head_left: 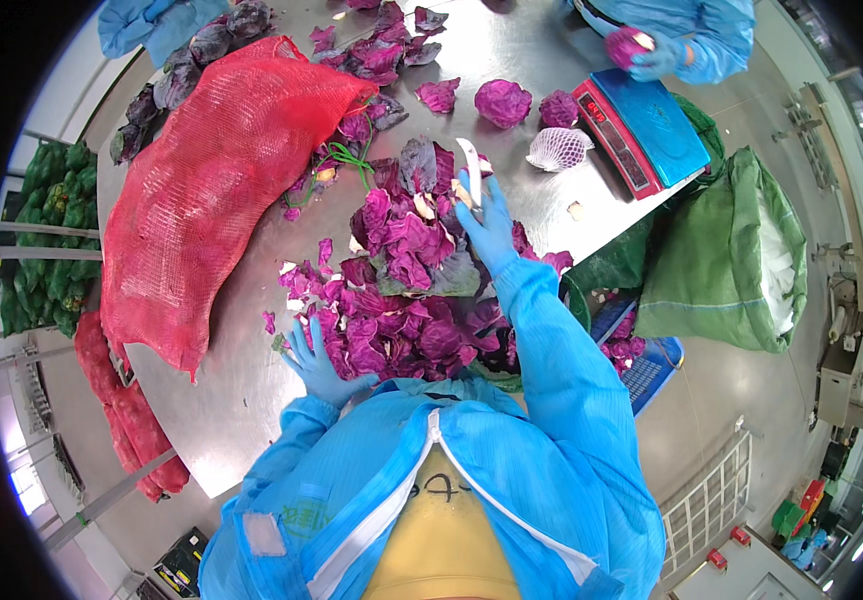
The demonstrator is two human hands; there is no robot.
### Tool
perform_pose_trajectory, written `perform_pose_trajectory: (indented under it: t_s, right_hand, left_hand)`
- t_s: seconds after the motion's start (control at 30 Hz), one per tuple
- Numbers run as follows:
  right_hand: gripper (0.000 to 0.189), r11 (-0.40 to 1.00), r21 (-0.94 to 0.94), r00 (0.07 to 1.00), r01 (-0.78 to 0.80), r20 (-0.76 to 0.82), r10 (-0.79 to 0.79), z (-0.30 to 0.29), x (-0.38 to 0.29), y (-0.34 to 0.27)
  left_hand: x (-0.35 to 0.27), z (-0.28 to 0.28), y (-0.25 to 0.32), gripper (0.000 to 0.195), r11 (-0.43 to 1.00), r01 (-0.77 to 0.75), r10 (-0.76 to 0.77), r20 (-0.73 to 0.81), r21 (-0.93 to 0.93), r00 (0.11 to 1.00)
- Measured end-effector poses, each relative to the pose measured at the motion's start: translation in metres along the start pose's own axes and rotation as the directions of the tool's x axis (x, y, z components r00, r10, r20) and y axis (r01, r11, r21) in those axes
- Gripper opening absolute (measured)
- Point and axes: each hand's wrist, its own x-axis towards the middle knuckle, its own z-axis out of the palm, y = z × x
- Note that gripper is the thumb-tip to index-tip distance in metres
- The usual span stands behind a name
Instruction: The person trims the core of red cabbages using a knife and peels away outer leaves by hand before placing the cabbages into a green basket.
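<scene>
My right hand point(490, 232), in a blue glove, reaches over a heap of red cabbage leaves point(409, 240) and grips a small knife point(470, 169). The knife's pale curved end points away from me. At the near left side of the heap, my left hand point(320, 369) is spread with its fingers apart, against loose purple leaf scraps point(371, 341) and holding nothing. A large red mesh sack point(206, 187) full of round heads lies to the left on the steel table point(244, 405).
Trimmed cabbages point(503, 103), a net-sleeved cabbage point(560, 148) and a weighing scale point(649, 127) stand at the far right. A co-worker's gloved hand point(656, 60) holds a cabbage there. Dark untrimmed heads point(176, 79) line the far left. A green sack point(724, 262) and blue crate point(653, 367) stand right.
</scene>
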Motion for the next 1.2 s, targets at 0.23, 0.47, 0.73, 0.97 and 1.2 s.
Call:
perform_pose_trajectory:
  t_s: [0.23,0.47,0.73,0.97,1.2]
  right_hand:
    - [0.059,0.902,-0.427,0.908,0.063,0.401,0.126,0.020,0.047,-0.023]
    - [0.050,0.911,-0.403,0.893,0.087,0.437,0.108,-0.036,0.044,0.022]
    - [0.038,0.889,-0.457,0.990,-0.038,0.106,0.096,-0.124,-0.088,0.024]
    - [0.037,0.956,-0.151,0.932,-0.252,-0.302,0.198,-0.130,-0.214,0.078]
    - [0.033,0.867,0.120,0.752,-0.484,-0.449,0.483,-0.112,-0.240,0.092]
  left_hand:
    - [0.038,0.046,0.038,0.133,0.984,-0.117,0.077,0.274,0.132,0.959]
    - [0.069,0.066,0.112,0.122,0.954,-0.299,0.251,0.505,0.015,0.826]
    - [0.037,0.122,0.135,0.084,0.648,-0.727,0.761,0.226,-0.227,0.608]
    - [0.042,0.121,0.174,0.071,0.363,-0.828,0.882,0.443,-0.427,0.159]
    - [0.098,0.058,0.143,0.037,0.664,-0.359,0.662,0.293,-0.656,0.690]
